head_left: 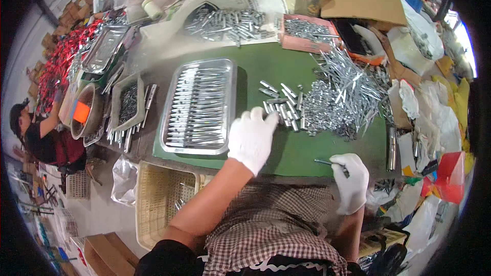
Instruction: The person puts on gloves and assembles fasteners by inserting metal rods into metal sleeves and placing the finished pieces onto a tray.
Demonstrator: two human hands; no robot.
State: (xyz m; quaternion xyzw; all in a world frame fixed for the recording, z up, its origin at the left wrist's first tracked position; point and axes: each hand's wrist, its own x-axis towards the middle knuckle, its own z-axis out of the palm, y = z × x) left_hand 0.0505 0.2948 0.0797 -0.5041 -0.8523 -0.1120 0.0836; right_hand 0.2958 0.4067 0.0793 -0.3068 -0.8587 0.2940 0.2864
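My left hand point(251, 137) wears a white glove and rests palm down on the green mat point(296, 148), its fingertips touching a small group of short metal sleeves point(281, 106). In its own white glove, my right hand point(351, 179) sits near the mat's front edge and pinches a thin metal pin point(324, 162) that points left. A big loose heap of shiny metal pins point(348, 94) lies just beyond both hands. To the left of my left hand stands a shallow steel tray point(169, 143) filled with pins laid in neat rows.
A pink box of metal parts point(307, 31) and a white sheet with more parts point(227, 23) lie at the back. Smaller trays point(128, 103), a bowl point(87, 110) and a cream basket point(158, 199) stand left. Two other people work at far left. Plastic bags and cardboard crowd the right.
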